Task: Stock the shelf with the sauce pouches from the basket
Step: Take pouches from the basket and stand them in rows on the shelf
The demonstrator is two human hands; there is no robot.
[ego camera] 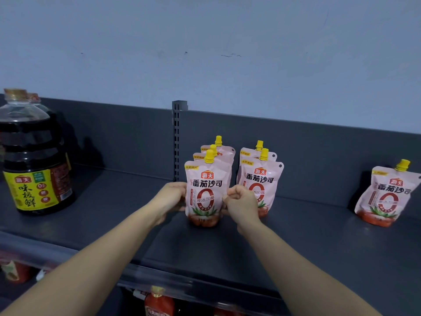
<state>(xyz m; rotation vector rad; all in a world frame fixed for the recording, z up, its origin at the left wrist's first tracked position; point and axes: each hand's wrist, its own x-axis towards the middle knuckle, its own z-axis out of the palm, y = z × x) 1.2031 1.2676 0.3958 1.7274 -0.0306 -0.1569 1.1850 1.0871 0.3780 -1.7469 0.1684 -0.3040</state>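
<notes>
Pink tomato sauce pouches with yellow caps stand on the dark grey shelf [227, 247]. A row of three stands at the middle; the front pouch [205, 190] is upright between my hands. My left hand [172, 197] grips its left edge. My right hand [241, 201] pinches its right edge with curled fingers. A second row of two pouches [262, 176] stands just right, partly behind my right hand. One lone pouch [385, 195] leans against the back panel at the far right. The basket is out of view.
Large dark soy sauce jugs [34, 160] with yellow labels stand at the shelf's left. A slotted upright post [177, 142] splits the back panel. Red bottles [158, 303] show on the shelf below, under the front rail.
</notes>
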